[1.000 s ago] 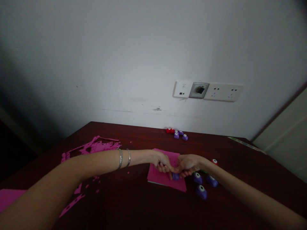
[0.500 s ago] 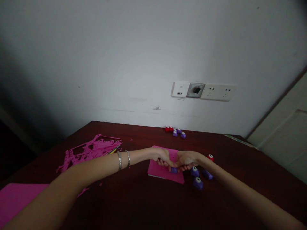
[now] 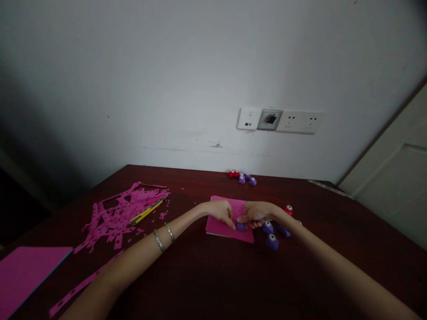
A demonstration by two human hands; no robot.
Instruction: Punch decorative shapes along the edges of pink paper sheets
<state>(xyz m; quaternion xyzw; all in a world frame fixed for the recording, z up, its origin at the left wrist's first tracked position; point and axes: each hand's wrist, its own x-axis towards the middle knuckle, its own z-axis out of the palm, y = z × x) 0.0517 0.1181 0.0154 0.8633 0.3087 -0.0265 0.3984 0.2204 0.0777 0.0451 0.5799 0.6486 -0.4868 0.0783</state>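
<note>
A purple craft punch (image 3: 240,226) is in the grip of my right hand (image 3: 257,212), at the lower right part of a pink sheet (image 3: 218,226). My right thumb lies along the punch's upper left side. My left hand (image 3: 220,210) is closed over the middle of the sheet, its thumb pointing down close to the punch; what its curled fingers pinch is partly hidden, seemingly the paper. A pale edge shows under the sheet. Right of it stand more purple punches (image 3: 272,242) with white round tops, and a red punch (image 3: 288,210) beside my right wrist.
Punched pink scraps (image 3: 115,213) are heaped at the left, with a yellow cutter knife (image 3: 148,210) on their edge. A larger pink sheet (image 3: 31,271) lies at the front left. Red and purple punches (image 3: 242,178) sit by the wall. A patterned strip (image 3: 330,189) lies at the back right.
My left hand has drawn slightly away from the punch, which both hands were pressing. My left forearm has swung lower, uncovering the yellow knife and more scraps. The view has tilted slightly down.
</note>
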